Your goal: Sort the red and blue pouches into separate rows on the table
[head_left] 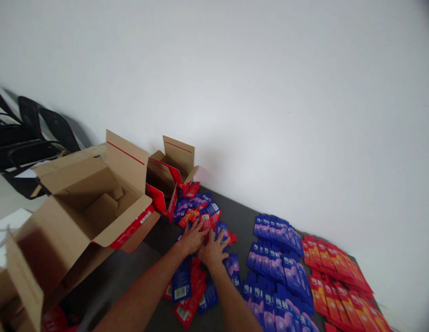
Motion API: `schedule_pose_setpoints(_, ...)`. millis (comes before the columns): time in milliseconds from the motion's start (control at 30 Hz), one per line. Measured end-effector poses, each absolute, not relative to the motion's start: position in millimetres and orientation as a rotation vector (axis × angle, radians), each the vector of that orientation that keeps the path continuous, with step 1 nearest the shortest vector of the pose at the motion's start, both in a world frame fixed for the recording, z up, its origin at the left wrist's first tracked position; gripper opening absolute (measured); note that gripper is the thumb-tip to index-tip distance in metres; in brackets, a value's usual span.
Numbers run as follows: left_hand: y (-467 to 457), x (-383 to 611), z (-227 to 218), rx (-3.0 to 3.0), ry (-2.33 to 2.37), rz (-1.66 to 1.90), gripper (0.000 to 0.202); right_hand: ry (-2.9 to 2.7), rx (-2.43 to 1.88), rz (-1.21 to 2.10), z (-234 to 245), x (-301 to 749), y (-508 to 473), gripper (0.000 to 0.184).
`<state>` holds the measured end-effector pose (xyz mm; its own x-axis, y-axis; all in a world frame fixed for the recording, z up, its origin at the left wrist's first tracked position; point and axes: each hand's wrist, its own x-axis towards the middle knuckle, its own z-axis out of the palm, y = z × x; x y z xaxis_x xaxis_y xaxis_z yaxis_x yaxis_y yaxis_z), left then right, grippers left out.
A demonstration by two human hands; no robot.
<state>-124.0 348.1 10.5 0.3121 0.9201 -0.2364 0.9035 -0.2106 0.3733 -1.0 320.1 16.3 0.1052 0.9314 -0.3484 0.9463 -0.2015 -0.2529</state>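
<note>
A loose pile of red and blue flat packets lies on the dark table, some showing barcodes. My left hand rests on the middle of the pile with its fingers spread. Right beside it, nearly touching, my right hand also lies on the packets, fingers apart. Under and around the fingertips are a red packet and a blue packet. Neither hand grips a packet that I can see; what lies beneath the palms is hidden.
Overlapping rows of blue packets and red-orange packets lie at the right. At the left stands a large open cardboard box, with smaller open red boxes behind. Black chairs stand far left; a white wall rises behind.
</note>
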Motion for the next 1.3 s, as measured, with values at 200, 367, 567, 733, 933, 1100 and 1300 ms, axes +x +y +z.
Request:
schedule_pose_setpoints(200, 300, -142, 21, 2.077, 1.615, 0.028, 0.048, 1.925, 2.272, -0.764, 23, -21, 276, 0.070)
schedule_pose_setpoints(367, 287, -144, 30, 2.154, 1.703, 0.199, 0.030, 1.992, 2.196, -0.820, 38, -14, 268, 0.065)
schedule_pose_setpoints(567, 341, -145, 37, 2.101, 2.010, 0.498, 0.029, 2.177, 2.299, -0.616, 58, 1, 301, 0.039)
schedule_pose_setpoints(733, 397, -147, 24, 1.954, 2.231, 0.558, 0.050, 2.358, 2.342, -0.474, 44, -8, 336, 0.048)
schedule_pose_setpoints(933, 449, -159, -1, 1.926, 2.164, 0.458, 0.056, 2.545, 2.087, -0.531, 14, -28, 390, 0.059)
schedule_pose_setpoints(1100, 466, -174, -21, 1.831, 2.113, 0.260, 0.067, 2.457, 2.022, -0.609, -10, -38, 418, 0.057)
schedule_pose_setpoints(1300, 449, -177, -36, 1.890, 2.126, 0.269, 0.059, 2.474, 2.034, -0.576, -30, -41, 410, 0.052)
